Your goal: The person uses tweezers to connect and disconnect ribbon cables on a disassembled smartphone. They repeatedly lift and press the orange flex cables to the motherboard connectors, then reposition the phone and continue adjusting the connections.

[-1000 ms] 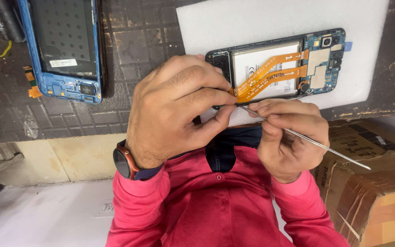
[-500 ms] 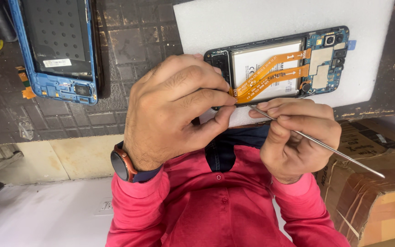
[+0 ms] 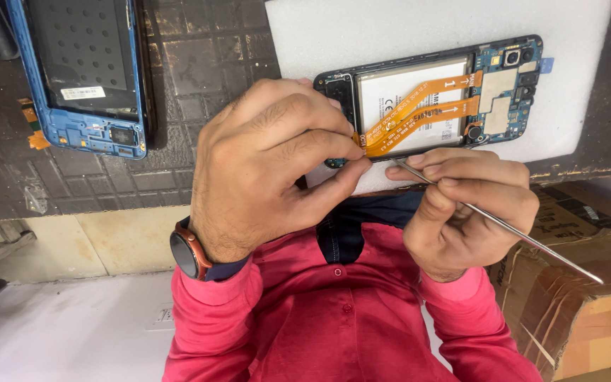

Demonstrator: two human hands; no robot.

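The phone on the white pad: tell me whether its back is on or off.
Off. The phone lies with its white battery, orange flex cables and circuit board exposed.

1. A phone repair workbench: an opened phone (image 3: 436, 99) lies back-off on a white foam pad (image 3: 390, 35), battery, circuit board and orange flex cables exposed.
2. At far left, a second stripped blue phone frame (image 3: 79, 71) rests on a worn, dark grid-patterned mat (image 3: 192, 106).
3. A thin metal pry tool (image 3: 503, 226) and a taped cardboard box (image 3: 581, 283) at right complete the workshop scene.
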